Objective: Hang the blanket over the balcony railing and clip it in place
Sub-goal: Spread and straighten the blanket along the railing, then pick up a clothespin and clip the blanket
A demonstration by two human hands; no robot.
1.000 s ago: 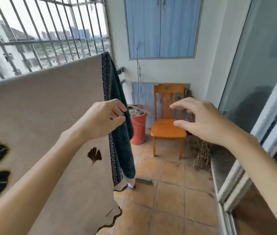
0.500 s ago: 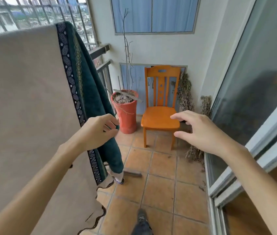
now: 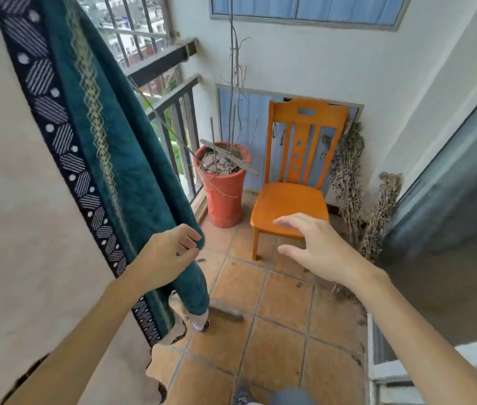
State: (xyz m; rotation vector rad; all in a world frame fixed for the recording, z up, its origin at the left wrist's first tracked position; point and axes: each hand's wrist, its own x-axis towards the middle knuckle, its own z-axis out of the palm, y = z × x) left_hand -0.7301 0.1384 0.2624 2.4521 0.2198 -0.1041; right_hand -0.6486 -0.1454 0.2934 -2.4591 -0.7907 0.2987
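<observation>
A large beige blanket (image 3: 27,200) with dark leaf prints hangs down the left side. Beside it hangs a teal cloth (image 3: 120,159) with a dark patterned border. Both drape from above, and the dark balcony railing (image 3: 161,61) shows behind them. My left hand (image 3: 170,255) is in front of the teal cloth's lower edge. Its fingers are loosely curled and the index tip is at the cloth's edge, with nothing pinched between finger and thumb. My right hand (image 3: 316,247) reaches forward over the tiled floor, fingers spread and empty. No clip is visible.
An orange wooden chair (image 3: 290,200) stands against the far wall. A red pot (image 3: 224,188) with bare twigs sits to its left by the railing. Dried plants (image 3: 348,176) lean in the right corner. A glass sliding door (image 3: 450,185) lines the right side.
The view has moved forward and tilted down toward the chair. The blankets have slid to the left edge. Both hands stay stretched out ahead, lower in the frame.
</observation>
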